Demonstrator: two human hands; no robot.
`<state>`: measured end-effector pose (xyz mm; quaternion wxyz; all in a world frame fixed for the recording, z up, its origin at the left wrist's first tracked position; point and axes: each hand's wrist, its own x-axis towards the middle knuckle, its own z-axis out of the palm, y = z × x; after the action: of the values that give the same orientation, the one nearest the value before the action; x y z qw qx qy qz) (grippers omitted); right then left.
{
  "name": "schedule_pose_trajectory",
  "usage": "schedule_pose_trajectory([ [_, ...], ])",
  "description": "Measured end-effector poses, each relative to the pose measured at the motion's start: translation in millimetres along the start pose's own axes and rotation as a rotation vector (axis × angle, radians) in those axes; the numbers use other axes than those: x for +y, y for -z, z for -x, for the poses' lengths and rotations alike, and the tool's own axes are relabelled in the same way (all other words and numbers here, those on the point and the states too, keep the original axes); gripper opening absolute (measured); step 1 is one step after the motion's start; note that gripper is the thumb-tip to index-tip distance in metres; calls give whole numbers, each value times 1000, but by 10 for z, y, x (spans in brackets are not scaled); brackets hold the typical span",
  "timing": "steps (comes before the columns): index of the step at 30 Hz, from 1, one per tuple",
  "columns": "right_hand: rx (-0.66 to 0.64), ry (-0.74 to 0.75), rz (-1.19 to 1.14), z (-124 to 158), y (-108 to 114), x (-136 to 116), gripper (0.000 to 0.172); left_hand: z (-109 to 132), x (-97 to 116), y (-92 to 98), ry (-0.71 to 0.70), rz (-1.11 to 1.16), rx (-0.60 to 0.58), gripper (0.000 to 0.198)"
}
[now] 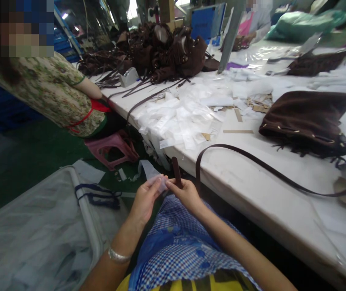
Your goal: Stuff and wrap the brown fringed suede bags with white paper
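Left hand (144,199) pinched on thin translucent white wrapping strip (149,169); right hand (188,195) clamped on flat dark-brown strap (176,170), its fingertips meeting the strip, beside long white table (236,173). Slouchy dark-brown fabric bag (304,115) on tabletop.

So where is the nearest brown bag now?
In the head view, the brown bag lies on the white table at the right, right of the heap of white sheets; its strap curves toward the right hand.

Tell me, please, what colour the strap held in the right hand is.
The strap is dark brown, seen best in the head view.
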<state>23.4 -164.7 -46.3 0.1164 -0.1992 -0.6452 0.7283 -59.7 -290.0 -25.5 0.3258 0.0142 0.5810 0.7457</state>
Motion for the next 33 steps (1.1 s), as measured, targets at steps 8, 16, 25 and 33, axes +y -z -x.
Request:
schedule_pose_trajectory([
  [8, -108, 145, 167, 288, 76, -111, 48, -119, 170, 62, -19, 152, 159, 23],
  [16, -322, 34, 279, 429, 36, -118, 53, -122, 194, 13, -50, 270, 178, 13],
  [25, -285, 5, 346, 382, 32, -101, 51, -81, 204, -17, -3, 219, 154, 21],
  [33, -283, 28, 339, 276, 18, -134, 53, 78, 99, -141, 12, 65, 24, 35],
])
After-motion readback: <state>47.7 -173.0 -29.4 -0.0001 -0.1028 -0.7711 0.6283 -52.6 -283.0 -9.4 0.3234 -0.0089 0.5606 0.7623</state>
